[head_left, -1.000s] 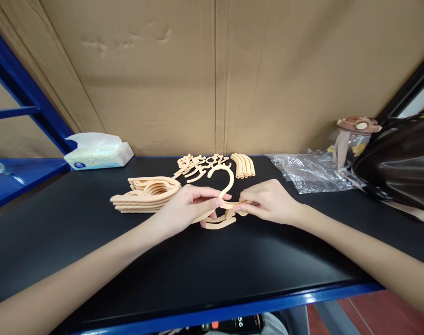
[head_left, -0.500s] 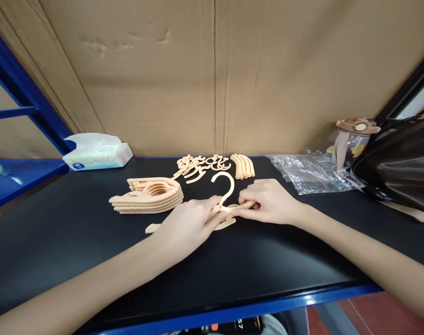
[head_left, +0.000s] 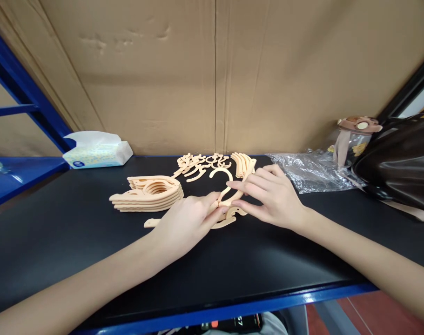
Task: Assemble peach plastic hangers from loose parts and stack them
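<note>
A light wood-coloured folding clothes hanger (head_left: 227, 202) is between my two hands, its curved hook standing up. My left hand (head_left: 185, 223) pinches it near the joint at the hook's base, and one arm of it runs beneath that hand. My right hand (head_left: 276, 200) has thumb and index finger on the raised right arm of the hanger, close to the hook; its other fingers curl behind. Beyond my left hand lies a neat stack of folded hanger parts (head_left: 149, 202). Loose hooks (head_left: 196, 172) are heaped further back, beside a row of curved arm pieces (head_left: 238, 168).
On the black tabletop (head_left: 232, 265) a tissue pack (head_left: 98, 156) sits back left. Crumpled clear plastic (head_left: 302, 174), a strapped bottle (head_left: 354, 146) and a dark bag (head_left: 400, 158) occupy the right. Cardboard (head_left: 145, 83) closes off the back. A phone (head_left: 246, 323) shows below the front edge.
My right hand has turned upward, its fingers less curled, and the hanger's right arm has swung from lying low to standing up beside the hook. My left hand has barely moved.
</note>
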Motion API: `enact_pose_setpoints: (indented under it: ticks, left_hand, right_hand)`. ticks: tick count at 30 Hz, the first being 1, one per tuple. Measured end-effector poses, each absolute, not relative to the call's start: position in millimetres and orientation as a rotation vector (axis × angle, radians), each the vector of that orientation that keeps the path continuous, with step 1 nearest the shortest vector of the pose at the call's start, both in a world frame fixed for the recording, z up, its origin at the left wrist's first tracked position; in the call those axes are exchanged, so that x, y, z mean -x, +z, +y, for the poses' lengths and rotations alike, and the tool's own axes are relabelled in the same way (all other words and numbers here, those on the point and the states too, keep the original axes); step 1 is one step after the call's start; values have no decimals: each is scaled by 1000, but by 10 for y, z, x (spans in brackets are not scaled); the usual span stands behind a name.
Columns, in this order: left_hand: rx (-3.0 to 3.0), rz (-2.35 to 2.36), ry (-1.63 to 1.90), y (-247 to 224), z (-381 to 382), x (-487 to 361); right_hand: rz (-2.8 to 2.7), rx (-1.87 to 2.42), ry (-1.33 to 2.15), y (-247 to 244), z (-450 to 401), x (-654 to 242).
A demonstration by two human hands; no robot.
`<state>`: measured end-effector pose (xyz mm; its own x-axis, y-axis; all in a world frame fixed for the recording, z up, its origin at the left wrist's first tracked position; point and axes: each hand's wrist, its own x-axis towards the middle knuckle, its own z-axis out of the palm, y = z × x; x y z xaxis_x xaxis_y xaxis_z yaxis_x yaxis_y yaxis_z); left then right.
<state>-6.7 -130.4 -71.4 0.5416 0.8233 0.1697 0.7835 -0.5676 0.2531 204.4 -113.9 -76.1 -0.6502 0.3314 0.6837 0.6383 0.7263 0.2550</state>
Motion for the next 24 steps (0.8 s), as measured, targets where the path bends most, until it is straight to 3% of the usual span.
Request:
enact_pose_setpoints:
  ticks: [17,24]
  left_hand:
    - [-3251,939,560,-762,-1255,103]
    - [-3195,1028,735,-789,-1133,139]
  right_hand:
    - [-2199,1094,128,-803,-1000,-2112]
    - [-2309,1146,98,-821,-908,-2202]
